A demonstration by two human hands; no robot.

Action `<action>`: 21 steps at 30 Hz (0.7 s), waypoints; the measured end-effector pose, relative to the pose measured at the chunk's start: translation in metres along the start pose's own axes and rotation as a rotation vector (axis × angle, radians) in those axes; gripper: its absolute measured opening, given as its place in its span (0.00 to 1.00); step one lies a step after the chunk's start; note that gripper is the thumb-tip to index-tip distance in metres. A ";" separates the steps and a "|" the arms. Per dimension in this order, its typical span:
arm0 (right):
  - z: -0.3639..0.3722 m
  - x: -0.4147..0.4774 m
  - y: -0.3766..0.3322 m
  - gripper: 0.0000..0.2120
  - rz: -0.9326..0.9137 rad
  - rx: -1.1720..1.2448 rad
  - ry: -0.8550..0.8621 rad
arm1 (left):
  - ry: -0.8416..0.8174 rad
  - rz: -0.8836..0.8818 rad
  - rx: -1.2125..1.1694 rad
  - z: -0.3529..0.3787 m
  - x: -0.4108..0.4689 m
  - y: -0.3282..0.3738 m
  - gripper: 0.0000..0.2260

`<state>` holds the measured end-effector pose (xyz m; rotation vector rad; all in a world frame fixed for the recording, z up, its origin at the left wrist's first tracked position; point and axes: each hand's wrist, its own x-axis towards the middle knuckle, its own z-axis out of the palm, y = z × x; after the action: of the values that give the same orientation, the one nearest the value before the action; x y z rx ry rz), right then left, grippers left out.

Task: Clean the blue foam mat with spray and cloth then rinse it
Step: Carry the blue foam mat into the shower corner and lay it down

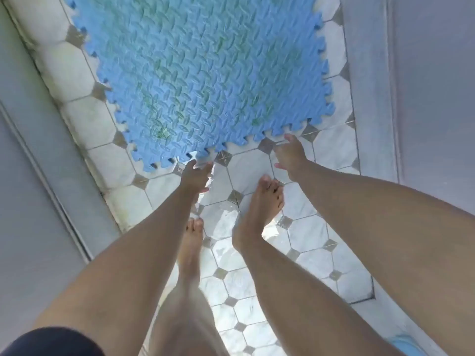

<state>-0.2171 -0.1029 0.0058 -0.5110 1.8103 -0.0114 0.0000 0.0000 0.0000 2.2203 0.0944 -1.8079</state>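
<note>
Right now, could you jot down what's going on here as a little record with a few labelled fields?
Place: wet tiled floor between pale walls
Mat: blue foam mat with toothed edges, lying flat, greenish patches on its surface
Left hand: open, empty, fingertips at the mat's near edge
Right hand: open, empty, beside the mat's near corner
Feet: bare, on the tiles behind the hands
Spray and cloth: not in view

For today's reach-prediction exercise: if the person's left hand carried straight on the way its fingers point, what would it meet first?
Most likely the toothed near edge of the blue foam mat; the left hand already reaches almost to it, though any height gap is unclear.
</note>
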 end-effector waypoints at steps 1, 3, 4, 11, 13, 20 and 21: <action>0.002 -0.002 -0.004 0.30 -0.023 0.011 -0.003 | -0.003 0.000 -0.041 0.003 0.004 0.002 0.28; 0.005 0.004 -0.008 0.30 -0.047 0.012 0.003 | 0.014 -0.016 -0.100 0.006 0.015 0.006 0.29; 0.008 0.012 -0.009 0.28 -0.056 0.018 0.018 | 0.026 -0.029 -0.135 0.007 0.019 0.009 0.30; 0.014 0.027 -0.009 0.23 -0.047 -0.062 0.113 | 0.018 -0.104 -0.294 0.011 0.018 0.019 0.20; 0.015 0.020 -0.011 0.23 -0.037 0.021 0.158 | 0.015 -0.147 -0.459 0.009 0.005 0.026 0.15; 0.007 -0.052 -0.038 0.17 0.008 0.593 0.339 | 0.036 -0.188 -0.940 -0.012 -0.084 0.054 0.08; 0.002 -0.069 -0.042 0.17 0.041 0.685 0.308 | 0.019 -0.185 -0.959 -0.022 -0.104 0.058 0.08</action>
<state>-0.1867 -0.1161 0.0790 0.0224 1.9653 -0.6899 0.0108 -0.0370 0.1148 1.5469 0.9680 -1.3589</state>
